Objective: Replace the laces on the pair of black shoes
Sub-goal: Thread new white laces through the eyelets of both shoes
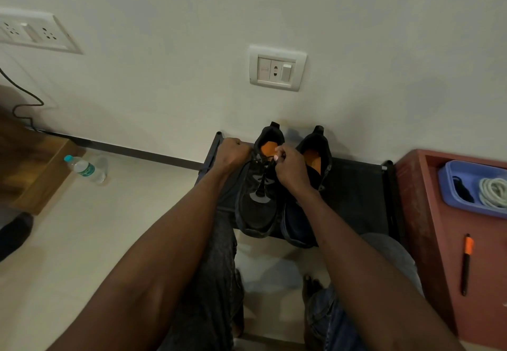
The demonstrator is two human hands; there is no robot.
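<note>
Two black shoes with orange insoles stand side by side on a low black rack (356,194) against the wall. The left shoe (256,208) carries a black lace (264,178) up its middle. My left hand (233,153) is curled at the shoe's left side near the top eyelets, gripping the lace. My right hand (290,169) pinches the lace end over the shoe's opening. The right shoe (301,213) is partly hidden behind my right wrist and shows no lace.
A blue tray (466,194) holding a coiled white lace (493,191) and a dark lace sits on a red-brown box (428,227) at right, beside an orange-and-black pen (466,263). A water bottle (85,169) lies on the floor at left. My knees are below.
</note>
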